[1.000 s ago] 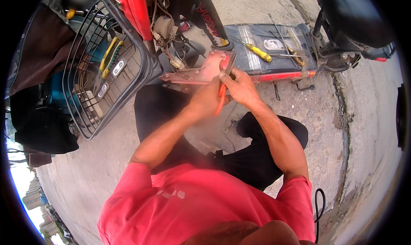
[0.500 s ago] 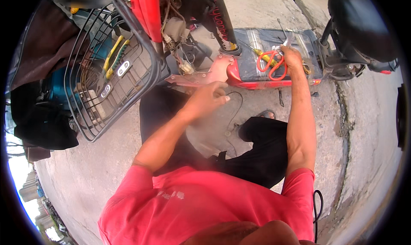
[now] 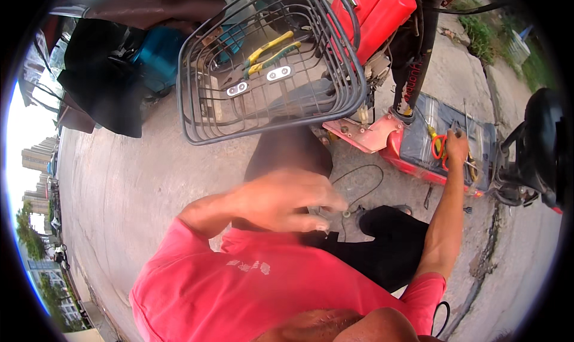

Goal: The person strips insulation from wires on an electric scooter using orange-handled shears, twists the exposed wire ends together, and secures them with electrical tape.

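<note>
One right hand (image 3: 457, 144) closes on orange-handled pliers (image 3: 440, 146) lying crosswise beneath it; left hand (image 3: 287, 201), loosely open, hangs well apart.

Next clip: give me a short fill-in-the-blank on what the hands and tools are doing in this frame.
1. The right hand reaches onto the scooter's footboard, next to pliers with ____ handles.
2. The left hand is close to the camera, above the chest, and holds ____.
3. The pliers with yellow-green handles lie inside the wire ____.
4. The person's shirt is ____.

Missing words: red; nothing; basket; red
</note>
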Demonstrator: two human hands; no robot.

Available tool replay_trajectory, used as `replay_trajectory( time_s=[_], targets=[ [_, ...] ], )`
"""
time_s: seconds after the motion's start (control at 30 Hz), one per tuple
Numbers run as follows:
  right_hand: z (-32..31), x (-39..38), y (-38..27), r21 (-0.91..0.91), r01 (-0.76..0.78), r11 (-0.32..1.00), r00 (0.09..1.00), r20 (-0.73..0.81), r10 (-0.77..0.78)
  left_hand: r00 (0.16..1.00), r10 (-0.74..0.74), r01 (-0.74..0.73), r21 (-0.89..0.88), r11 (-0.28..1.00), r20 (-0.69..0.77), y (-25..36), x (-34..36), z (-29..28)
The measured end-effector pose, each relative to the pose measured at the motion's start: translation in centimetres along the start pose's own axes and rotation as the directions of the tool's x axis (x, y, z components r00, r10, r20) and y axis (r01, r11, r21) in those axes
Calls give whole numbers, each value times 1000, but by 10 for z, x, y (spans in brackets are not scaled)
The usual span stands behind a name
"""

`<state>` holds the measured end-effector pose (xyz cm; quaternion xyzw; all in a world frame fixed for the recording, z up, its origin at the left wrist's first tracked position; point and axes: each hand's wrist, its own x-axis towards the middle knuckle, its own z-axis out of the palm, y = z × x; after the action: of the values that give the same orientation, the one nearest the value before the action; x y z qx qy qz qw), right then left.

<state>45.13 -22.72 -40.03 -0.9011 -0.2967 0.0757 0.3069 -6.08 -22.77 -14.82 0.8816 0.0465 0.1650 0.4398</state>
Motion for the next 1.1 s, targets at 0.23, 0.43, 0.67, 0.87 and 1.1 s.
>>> replay_trajectory(
  time_s=[0.23, 0.43, 0.67, 0.87, 1.1],
  targets=[
    [-25, -56, -90, 321, 179, 930, 974, 78, -214, 785, -215, 360, 144, 922, -581, 23, -13, -131],
    [-33, -123, -150, 571, 185, 800, 829, 347, -439, 664, -640, 696, 633, 339, -387, -60, 1, -180],
    [-43, -139, -155, 614, 222, 757, 792, 339, -508, 695, -580, 670, 677, 305, -425, -81, 8, -173],
    [-47, -139, -147, 664, 188, 723, 803, 320, -503, 639, -529, 764, 542, 350, -559, -47, 22, -167],
    [-101, -170, -168, 862, 32, 505, 783, 292, -549, 729, -316, 549, 243, 800, -607, 38, 5, -154]
  ],
)
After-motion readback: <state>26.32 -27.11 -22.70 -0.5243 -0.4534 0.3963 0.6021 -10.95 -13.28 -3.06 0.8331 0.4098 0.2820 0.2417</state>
